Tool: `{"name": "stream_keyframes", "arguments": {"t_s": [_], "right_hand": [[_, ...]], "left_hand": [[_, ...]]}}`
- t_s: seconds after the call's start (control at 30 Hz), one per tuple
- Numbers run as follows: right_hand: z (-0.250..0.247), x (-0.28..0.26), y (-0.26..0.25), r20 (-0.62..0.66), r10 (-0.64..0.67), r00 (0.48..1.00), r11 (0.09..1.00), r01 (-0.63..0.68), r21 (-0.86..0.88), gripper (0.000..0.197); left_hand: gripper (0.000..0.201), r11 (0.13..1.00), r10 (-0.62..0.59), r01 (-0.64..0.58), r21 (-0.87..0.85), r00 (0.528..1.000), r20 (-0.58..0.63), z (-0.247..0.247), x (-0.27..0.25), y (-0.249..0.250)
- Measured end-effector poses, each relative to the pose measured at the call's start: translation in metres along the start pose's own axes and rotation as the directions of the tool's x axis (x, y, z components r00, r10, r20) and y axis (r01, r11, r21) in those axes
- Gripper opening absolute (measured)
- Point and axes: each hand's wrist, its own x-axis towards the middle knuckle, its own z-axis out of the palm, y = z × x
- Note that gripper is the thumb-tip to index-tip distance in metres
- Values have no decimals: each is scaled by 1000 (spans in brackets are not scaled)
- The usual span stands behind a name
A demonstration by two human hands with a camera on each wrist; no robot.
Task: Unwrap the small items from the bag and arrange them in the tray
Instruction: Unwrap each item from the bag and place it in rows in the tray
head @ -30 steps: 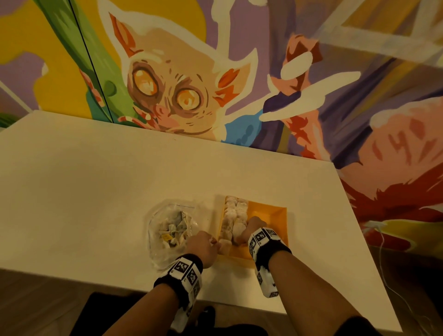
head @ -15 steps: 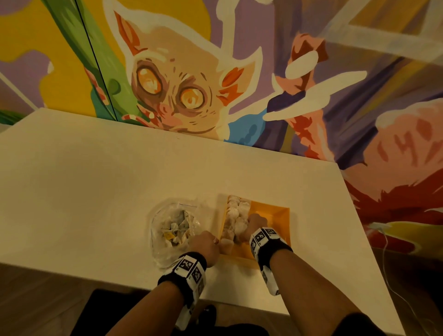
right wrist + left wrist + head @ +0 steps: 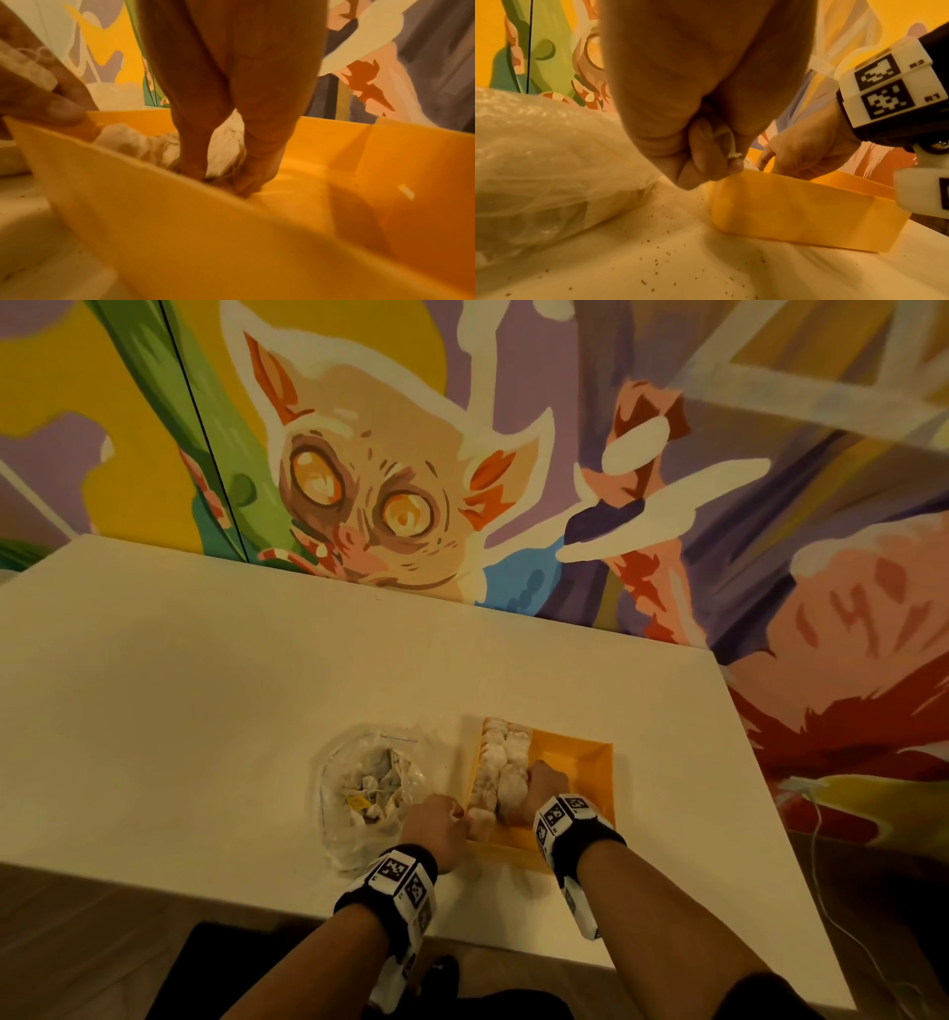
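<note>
- Head view: left hand point(image 3: 435, 829) sat at the near-left corner of the yellow tray point(image 3: 575, 752), fingers curled; right hand point(image 3: 545, 785) was inside the tray, knuckles up, against the row of white items point(image 3: 500, 762).
- Clear plastic bag point(image 3: 367, 788) lay on the table point(image 3: 205, 711) just left of the left hand, more wrapped white pieces inside; could not count them.
- Left wrist view alone showed the left hand point(image 3: 693, 125) pinching a small white scrap with thread point(image 3: 727, 146) between thumb and curled fingers, right at the tray point(image 3: 782, 213) rim; dark crumbs point(image 3: 659, 261) dotted the table under it. Right hand point(image 3: 805, 150) was visible beyond, reaching down into the tray.
- Right wrist view alone showed the right hand point(image 3: 231, 113) with fingertips point(image 3: 246, 182) pressed down to the tray point(image 3: 180, 223) floor, closed narrow on a white item point(image 3: 223, 150); yellowish thread showed at the fingertips. Left hand point(image 3: 41, 89) at the tray's left rim held its white piece point(image 3: 23, 63).
- Versus a second ago: both hands stayed at nearly the same spots, bag and tray unmoved; the view shifted only slightly.
- Counts: one tray, one bag, two hands; white items in the tray lay in roughly two rows along the side left of the right hand, exact number unclear; the tray to the right of that hand was bare.
</note>
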Motion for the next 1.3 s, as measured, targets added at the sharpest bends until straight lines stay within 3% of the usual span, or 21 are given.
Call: {"name": "stream_keyframes", "arguments": {"t_s": [0.13,0.3,0.47,0.63,0.73,0.83,0.9,1.0,1.1,1.3], "right_hand": [[-2,4,-2,35,-23,999,1000,24,-13,63],[13,28,-7,-5,-51,999,991,50,-125,28],[8,16,-8,-22,-114,993,974,107,-202,41],[-3,6,-6,3,-22,1000,999,22,-32,60],[-11,-7,0,-30,-34,999,992,37,117,72],[-12,-16,-1,-157,-131,979,964,163,210,43],[-12,-28,-8,-200,-249,948,877,309,369,21],[-11,-48,-21,-84,-487,870,721,454,524,13],[-9,-63,-29,32,-566,824,673,439,595,6],[-9,-68,-29,22,-533,846,642,388,661,6]], "left_hand": [[29,1000,-11,11,7,1000,11,-3,1,2],[32,998,-57,57,-20,998,3,-2,2,0],[32,997,-68,69,-38,998,9,-2,1,1],[30,997,-50,50,-66,999,10,-5,-2,1],[29,991,0,1,-137,1000,4,-10,-6,-2],[31,952,75,-68,-297,997,13,-18,-10,-7],[38,926,104,-88,-366,994,24,-26,-17,-7],[46,875,201,-157,-458,978,49,-39,-26,-4],[49,813,259,-188,-552,964,54,-49,-34,-3],[38,769,234,-140,-623,970,71,-53,-36,-12]]}}
